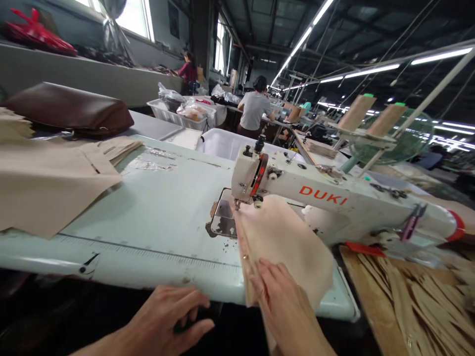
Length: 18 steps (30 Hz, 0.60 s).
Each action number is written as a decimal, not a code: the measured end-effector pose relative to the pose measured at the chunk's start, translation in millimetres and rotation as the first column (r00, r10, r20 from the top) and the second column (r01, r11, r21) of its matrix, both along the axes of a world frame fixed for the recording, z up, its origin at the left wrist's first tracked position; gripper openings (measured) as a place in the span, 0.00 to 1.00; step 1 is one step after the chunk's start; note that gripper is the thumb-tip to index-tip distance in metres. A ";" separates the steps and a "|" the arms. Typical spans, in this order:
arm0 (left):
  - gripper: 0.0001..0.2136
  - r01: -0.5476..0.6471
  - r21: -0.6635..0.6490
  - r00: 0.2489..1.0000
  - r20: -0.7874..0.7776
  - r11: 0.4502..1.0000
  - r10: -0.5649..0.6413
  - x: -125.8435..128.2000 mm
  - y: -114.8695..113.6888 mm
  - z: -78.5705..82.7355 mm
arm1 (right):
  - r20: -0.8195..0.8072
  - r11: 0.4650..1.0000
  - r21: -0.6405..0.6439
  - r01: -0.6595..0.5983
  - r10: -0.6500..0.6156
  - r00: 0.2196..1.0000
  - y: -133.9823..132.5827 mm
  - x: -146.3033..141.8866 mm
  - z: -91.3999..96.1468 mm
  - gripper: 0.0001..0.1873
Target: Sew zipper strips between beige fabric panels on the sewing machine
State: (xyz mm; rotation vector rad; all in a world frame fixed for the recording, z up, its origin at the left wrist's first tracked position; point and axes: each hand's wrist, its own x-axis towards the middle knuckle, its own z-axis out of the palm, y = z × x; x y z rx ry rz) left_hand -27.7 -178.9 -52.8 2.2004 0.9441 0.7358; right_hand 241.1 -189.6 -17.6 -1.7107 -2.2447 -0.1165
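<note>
My right hand point(280, 294) is on a beige fabric or leather panel point(293, 247), its fingers along the folded left edge with the layers gripped there. The panel's far end lies under the needle and presser foot of a white sewing machine point(308, 185) marked DUKI. A narrow beige strip hangs below that hand. My left hand point(181, 314) hovers off the table's front edge, left of the panel, fingers half bent and thumb apart. A dark patch shows inside its palm; I cannot make out what it is.
Beige cut pieces point(48, 183) and a brown leather bag point(70, 109) lie on the pale green table point(156, 217) at left. Beige strips point(419, 291) cover a wooden board at right. Two thread cones point(358, 112) stand behind the machine. A co-worker point(256, 109) sits farther back.
</note>
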 end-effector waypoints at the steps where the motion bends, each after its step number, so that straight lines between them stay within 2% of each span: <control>1: 0.16 0.010 -0.261 0.998 0.065 0.965 0.007 1.3 -12.8 -5.0 | -0.068 0.997 -0.052 -0.057 0.054 0.996 -13.1 -7.9 3.9 0.14; 2: 0.21 0.050 -0.488 0.990 0.140 0.871 0.022 4.8 -21.7 -8.5 | -0.128 0.989 -0.089 -0.115 0.103 0.986 -21.4 -14.3 7.8 0.13; 3: 0.26 0.108 -0.646 0.972 0.228 0.755 0.056 10.2 -27.0 -10.6 | -0.165 0.980 -0.111 -0.165 0.146 0.975 -25.2 -19.0 11.4 0.13; 4: 0.30 0.172 -0.732 0.945 0.312 0.659 0.100 16.7 -29.4 -11.2 | -0.171 0.971 -0.117 -0.208 0.187 0.967 -25.2 -21.9 14.1 0.12; 5: 0.32 0.223 -0.767 0.915 0.378 0.601 0.143 23.5 -29.9 -10.7 | -0.148 0.964 -0.110 -0.243 0.226 0.963 -22.7 -23.5 16.1 0.12; 6: 0.31 0.237 -0.777 0.893 0.411 0.583 0.185 30.0 -29.4 -9.5 | -0.105 0.958 -0.099 -0.268 0.258 0.960 -18.5 -24.4 17.1 0.14; 9: 0.27 0.152 -0.765 0.874 0.400 0.626 0.277 43.3 -28.1 -6.3 | 0.054 0.951 -0.084 -0.298 0.302 0.952 -3.5 -27.5 16.3 0.19; 11: 0.26 0.103 -0.742 0.876 0.383 0.662 0.293 46.5 -29.5 -7.0 | 0.120 0.958 -0.084 -0.275 0.284 0.951 6.3 -32.7 12.8 0.20; 14: 0.25 0.087 -0.717 0.883 0.377 0.692 0.280 46.8 -33.0 -9.6 | 0.105 0.984 -0.074 -0.161 0.169 0.980 20.6 -41.8 6.3 0.19; 18: 0.25 0.089 -0.727 0.867 0.394 0.681 0.306 46.1 -35.0 -7.7 | 0.013 0.998 -0.059 -0.022 0.023 1.000 23.0 -42.3 8.5 0.10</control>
